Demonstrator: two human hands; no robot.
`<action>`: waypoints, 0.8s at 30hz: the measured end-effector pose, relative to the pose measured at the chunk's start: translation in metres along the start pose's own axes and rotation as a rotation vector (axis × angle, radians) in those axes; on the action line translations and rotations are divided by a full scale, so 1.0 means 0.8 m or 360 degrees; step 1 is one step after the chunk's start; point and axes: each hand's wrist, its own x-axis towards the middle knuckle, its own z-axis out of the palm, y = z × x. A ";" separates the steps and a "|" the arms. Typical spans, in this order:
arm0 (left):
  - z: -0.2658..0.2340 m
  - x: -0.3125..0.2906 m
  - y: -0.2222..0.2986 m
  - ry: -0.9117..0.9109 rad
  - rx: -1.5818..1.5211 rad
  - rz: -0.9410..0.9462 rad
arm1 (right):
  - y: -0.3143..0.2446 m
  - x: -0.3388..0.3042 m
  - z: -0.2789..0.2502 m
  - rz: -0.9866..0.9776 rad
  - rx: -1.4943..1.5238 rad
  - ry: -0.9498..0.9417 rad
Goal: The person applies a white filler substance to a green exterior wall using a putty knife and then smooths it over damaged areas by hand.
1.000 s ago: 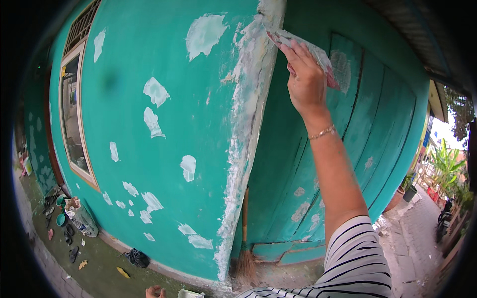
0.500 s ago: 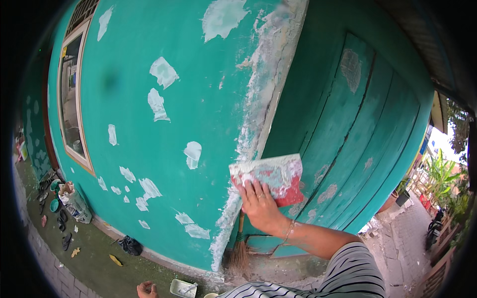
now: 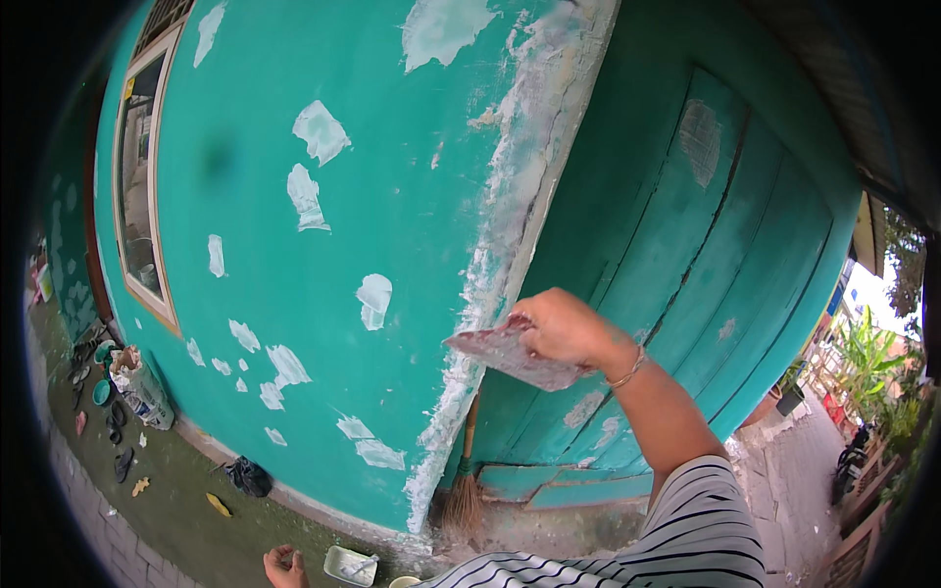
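A white-patched green wall (image 3: 265, 225) is forming the background. I am viewing the right hand (image 3: 569, 328) clamping a scraper (image 3: 520, 361) before the whitened corner (image 3: 524, 137), above a broom (image 3: 464, 505). Beside a tray (image 3: 340, 563), the left hand (image 3: 284, 567) is showing curled fingers; I cannot tell whether it is holding anything.

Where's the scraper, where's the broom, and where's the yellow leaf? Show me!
Scraper (image 3: 520, 359): head view, on the middle of its flat plate.
Broom (image 3: 463, 500): head view, on its bristles.
Yellow leaf (image 3: 218, 505): head view, on its middle.
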 end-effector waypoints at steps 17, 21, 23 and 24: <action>0.041 -0.034 0.015 0.0169 -0.0067 -0.0130 | -0.003 -0.019 -0.248 -0.0419 0.0054 0.0535; 0.047 -0.036 0.010 0.0172 0.0102 0.0002 | 0.001 0.003 -0.161 -0.0449 0.0003 -0.0022; 0.052 -0.034 0.017 0.0193 0.0142 0.0047 | 0.016 0.019 -0.150 -0.0468 -0.0004 -0.0061; 0.057 -0.033 0.020 0.0217 0.0087 0.0029 | 0.023 0.029 -0.149 -0.0495 0.0049 -0.0064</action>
